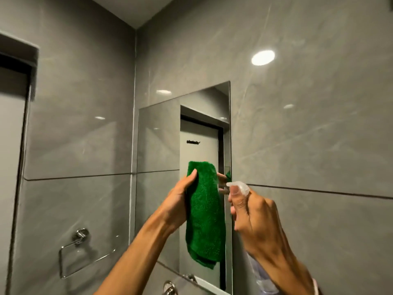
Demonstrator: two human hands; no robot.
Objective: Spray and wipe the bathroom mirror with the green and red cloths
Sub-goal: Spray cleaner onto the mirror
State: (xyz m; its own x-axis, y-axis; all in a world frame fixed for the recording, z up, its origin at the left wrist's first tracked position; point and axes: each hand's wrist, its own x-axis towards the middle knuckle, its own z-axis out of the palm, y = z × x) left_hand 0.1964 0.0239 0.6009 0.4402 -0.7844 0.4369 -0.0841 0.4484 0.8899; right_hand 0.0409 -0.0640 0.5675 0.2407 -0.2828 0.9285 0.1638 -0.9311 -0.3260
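A frameless rectangular mirror (161, 141) hangs on the grey tiled wall ahead. My left hand (180, 201) is raised in front of it and grips a green cloth (205, 213), which hangs folded down over the glass. My right hand (253, 220) holds a clear spray bottle (238, 186) at the mirror's right edge, thumb and finger on its white trigger head, nozzle facing the cloth. The bottle's body shows below my wrist. No red cloth is in view.
A chrome towel ring (80, 252) is fixed to the left wall. A chrome fitting (170, 288) sits below the mirror. A grey door (10, 145) stands at far left and is reflected in the glass. A ceiling light glares on the right wall tiles.
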